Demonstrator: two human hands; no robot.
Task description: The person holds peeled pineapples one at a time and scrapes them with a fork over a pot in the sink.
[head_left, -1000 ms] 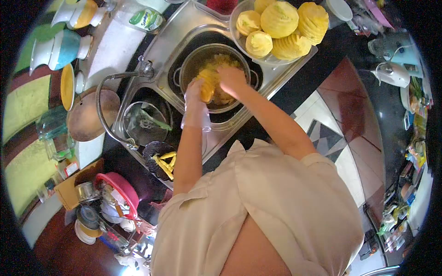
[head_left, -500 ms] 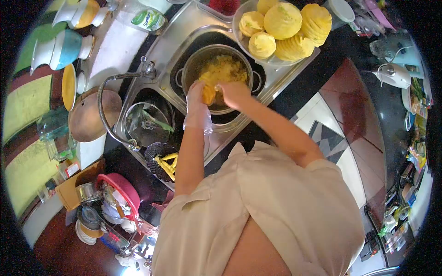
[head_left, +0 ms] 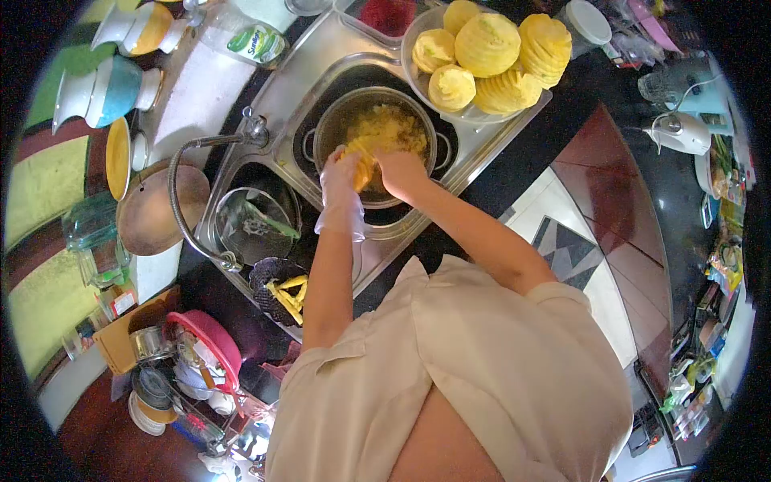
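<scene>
A metal pot with two side handles stands in the sink basin, with shredded yellow pulp inside. Over its near rim, my left hand, in a clear plastic glove, is closed around a piece of pineapple. My bare right hand is right beside that piece, its fingers curled; whatever it grips is too small and hidden to make out. Several peeled pineapples with spiral grooves fill a clear bowl on the sink's edge, beyond my right hand.
A flexible faucet arches over the smaller basin, which holds a clear bowl. A black basket with yellow strips sits near my left forearm. A dish soap bottle stands behind the sink. A container of something red is at the back.
The camera view has shifted slightly. Both hands stay together at the pot with the pineapple piece; my right hand has moved a little against it.
</scene>
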